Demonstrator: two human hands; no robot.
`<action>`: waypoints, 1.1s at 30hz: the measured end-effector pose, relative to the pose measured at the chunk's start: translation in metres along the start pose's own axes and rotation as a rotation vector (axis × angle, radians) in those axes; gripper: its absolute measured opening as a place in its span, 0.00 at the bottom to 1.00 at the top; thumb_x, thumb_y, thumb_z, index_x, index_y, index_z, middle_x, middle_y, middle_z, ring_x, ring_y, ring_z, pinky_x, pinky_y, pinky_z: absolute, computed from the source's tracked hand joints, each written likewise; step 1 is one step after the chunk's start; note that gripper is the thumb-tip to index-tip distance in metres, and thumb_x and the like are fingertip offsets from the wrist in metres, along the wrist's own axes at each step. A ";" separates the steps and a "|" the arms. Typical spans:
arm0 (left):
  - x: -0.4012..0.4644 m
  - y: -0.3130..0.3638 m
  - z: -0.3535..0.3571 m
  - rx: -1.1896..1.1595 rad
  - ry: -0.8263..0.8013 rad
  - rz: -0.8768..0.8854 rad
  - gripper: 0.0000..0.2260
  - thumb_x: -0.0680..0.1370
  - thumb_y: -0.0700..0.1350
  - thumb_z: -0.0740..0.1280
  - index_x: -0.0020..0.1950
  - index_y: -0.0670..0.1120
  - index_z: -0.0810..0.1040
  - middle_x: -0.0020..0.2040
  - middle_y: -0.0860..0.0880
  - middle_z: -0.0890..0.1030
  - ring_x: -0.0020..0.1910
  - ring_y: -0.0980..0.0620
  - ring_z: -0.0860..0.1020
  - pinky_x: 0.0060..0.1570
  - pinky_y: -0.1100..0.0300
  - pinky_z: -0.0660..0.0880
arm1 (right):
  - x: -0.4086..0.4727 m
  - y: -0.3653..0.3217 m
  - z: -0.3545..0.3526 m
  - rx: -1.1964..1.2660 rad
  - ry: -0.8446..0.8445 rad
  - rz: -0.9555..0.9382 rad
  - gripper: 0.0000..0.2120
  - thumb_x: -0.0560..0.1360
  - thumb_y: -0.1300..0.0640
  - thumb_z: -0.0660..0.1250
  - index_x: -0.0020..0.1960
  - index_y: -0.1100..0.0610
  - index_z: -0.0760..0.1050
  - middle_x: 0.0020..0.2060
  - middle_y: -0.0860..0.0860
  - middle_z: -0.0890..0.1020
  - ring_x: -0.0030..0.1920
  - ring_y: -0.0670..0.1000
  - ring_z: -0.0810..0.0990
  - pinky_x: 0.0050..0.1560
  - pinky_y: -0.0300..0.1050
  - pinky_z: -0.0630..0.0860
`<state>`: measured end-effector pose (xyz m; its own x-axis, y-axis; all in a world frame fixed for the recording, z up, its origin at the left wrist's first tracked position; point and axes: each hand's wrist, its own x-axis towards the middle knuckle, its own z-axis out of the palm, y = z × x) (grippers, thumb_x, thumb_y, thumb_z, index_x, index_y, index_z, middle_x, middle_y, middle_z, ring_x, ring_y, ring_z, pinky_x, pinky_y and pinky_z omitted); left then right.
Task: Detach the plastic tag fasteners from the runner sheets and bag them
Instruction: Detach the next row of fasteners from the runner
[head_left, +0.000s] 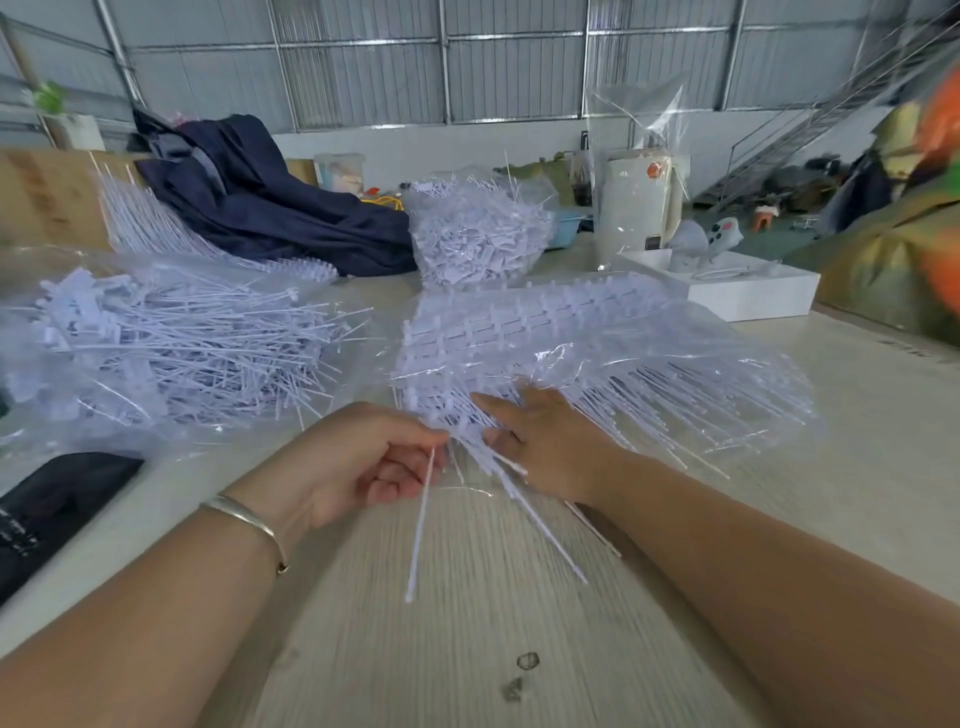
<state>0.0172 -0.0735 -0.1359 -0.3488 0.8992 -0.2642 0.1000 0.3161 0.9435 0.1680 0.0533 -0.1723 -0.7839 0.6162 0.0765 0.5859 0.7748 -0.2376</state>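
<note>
A stack of white runner sheets (545, 332) with rows of thin plastic tag fasteners lies mid-table, partly under clear film. My left hand (358, 462) pinches a white fastener (421, 535) at the stack's near edge; its long tail hangs down toward me. My right hand (550, 447) rests flat on the fasteners just right of it, fingers straight. A clear bag (156, 343) of loose detached fasteners lies open at the left. A second clear bag (478, 228) full of fasteners stands behind the stack.
A dark blue garment (260, 202) lies at the back left over more runner sheets (140, 218). A white box (748, 291) sits at the right, with clear empty bags (639, 171) behind it. A black object (57, 509) lies at the left edge. Bare wooden table (467, 649) in front.
</note>
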 end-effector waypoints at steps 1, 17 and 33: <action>-0.002 0.001 0.003 -0.008 -0.033 0.030 0.10 0.73 0.41 0.71 0.32 0.43 0.80 0.24 0.46 0.76 0.18 0.55 0.71 0.19 0.69 0.64 | 0.001 0.001 -0.001 -0.002 0.004 -0.001 0.25 0.84 0.48 0.49 0.79 0.44 0.49 0.78 0.59 0.52 0.78 0.56 0.47 0.75 0.57 0.56; 0.005 -0.011 0.012 -0.013 -0.039 0.179 0.03 0.76 0.37 0.68 0.44 0.39 0.80 0.40 0.40 0.85 0.28 0.53 0.80 0.22 0.66 0.69 | -0.021 -0.009 -0.034 0.107 -0.015 -0.231 0.26 0.75 0.59 0.66 0.71 0.45 0.69 0.69 0.46 0.72 0.69 0.49 0.67 0.70 0.47 0.62; -0.006 -0.001 -0.014 -0.294 -0.402 0.100 0.15 0.50 0.39 0.81 0.34 0.41 0.84 0.22 0.47 0.73 0.18 0.55 0.69 0.17 0.71 0.61 | -0.035 0.012 -0.057 0.655 -0.153 -0.120 0.29 0.72 0.29 0.58 0.65 0.43 0.76 0.65 0.41 0.77 0.67 0.44 0.73 0.72 0.50 0.63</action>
<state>0.0067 -0.0837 -0.1325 0.0414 0.9843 -0.1717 -0.1723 0.1763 0.9691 0.2141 0.0498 -0.1224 -0.8841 0.4671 0.0126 0.2855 0.5614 -0.7768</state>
